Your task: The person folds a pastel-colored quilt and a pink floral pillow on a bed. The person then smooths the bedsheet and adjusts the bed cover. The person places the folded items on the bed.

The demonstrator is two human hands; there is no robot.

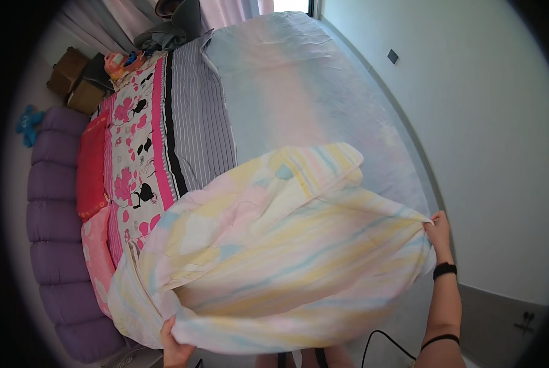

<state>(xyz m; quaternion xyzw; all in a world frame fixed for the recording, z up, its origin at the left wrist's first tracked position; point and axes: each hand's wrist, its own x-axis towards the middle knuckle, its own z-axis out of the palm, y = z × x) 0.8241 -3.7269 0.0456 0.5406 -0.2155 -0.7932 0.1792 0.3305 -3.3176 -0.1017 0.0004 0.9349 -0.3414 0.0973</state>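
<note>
A pastel quilt [302,257] with yellow, pink and blue stripes is stretched between my two hands over the near end of the bed. My left hand [175,342] grips its near left edge, low in the picture. Out to the right, my right hand [438,234] pinches a corner of the quilt close to the wall side, with a black band on the wrist. The quilt's far part lies bunched on the pastel bedsheet [297,92], and its near part hangs in a sagging fold in front of my legs.
At left runs a purple padded headboard [56,221] with a red pillow [90,170] and a pink pillow [96,257]. Beside the sheet lie a striped grey cover [198,106] and a floral cover [134,124]. Cardboard boxes [70,71] stand behind. A black cable [387,338] curves near my right arm.
</note>
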